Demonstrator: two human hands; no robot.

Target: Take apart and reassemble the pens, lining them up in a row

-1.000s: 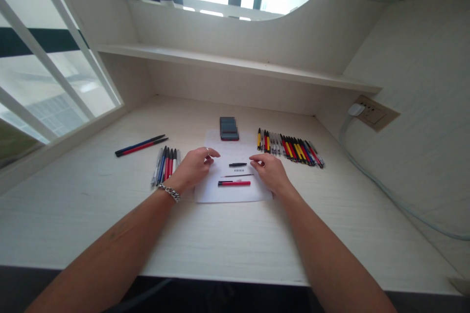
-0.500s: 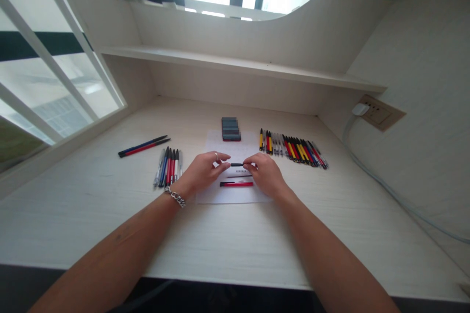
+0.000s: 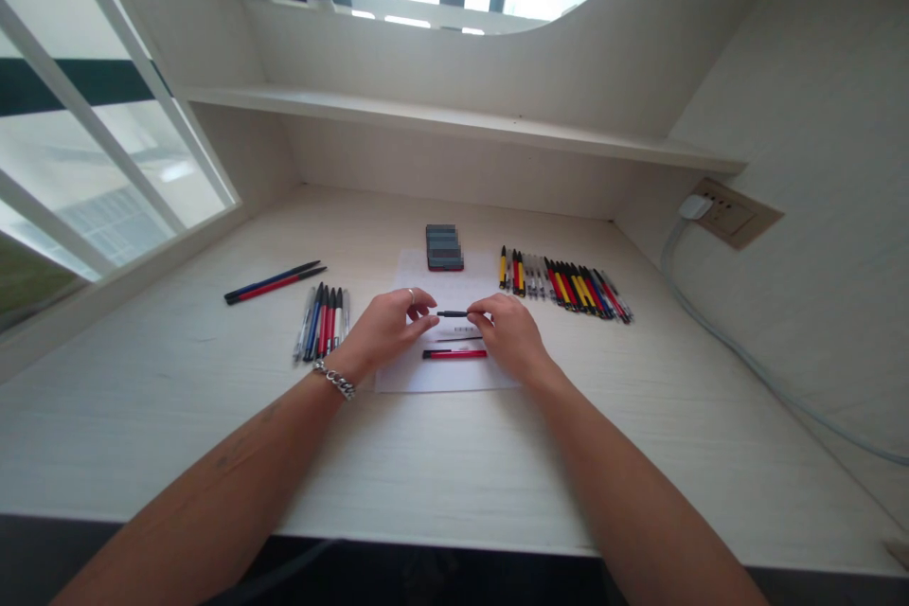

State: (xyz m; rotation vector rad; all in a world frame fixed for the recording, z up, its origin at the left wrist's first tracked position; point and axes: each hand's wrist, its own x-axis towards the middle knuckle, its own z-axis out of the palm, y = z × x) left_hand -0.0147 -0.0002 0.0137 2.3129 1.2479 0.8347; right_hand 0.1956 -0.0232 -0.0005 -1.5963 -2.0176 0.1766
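Note:
Over the white paper (image 3: 398, 374), my right hand (image 3: 512, 331) pinches a short, slim black pen part (image 3: 453, 313) between thumb and fingers. My left hand (image 3: 389, 327), with a ring and a chain bracelet, is at the other end of that part. Its thumb and index finger are spread, with the part's thin tip at or just beside them; contact is hard to tell. Below, on the paper, lie a red pen barrel with a black end (image 3: 455, 354) and a thin dark refill (image 3: 458, 339), partly behind my right fingers.
Several pens (image 3: 323, 322) lie side by side to the left, with two long pens, blue and red (image 3: 274, 286), beyond. A longer row of pens (image 3: 575, 289) lies right. A blurred-out phone-like block (image 3: 444, 248) sits behind the paper. A cable (image 3: 717, 336) runs along the right wall.
My left hand has drawn slightly left, its fingertips parting from the black pen part. My right hand still holds it. The whole view has shifted a little.

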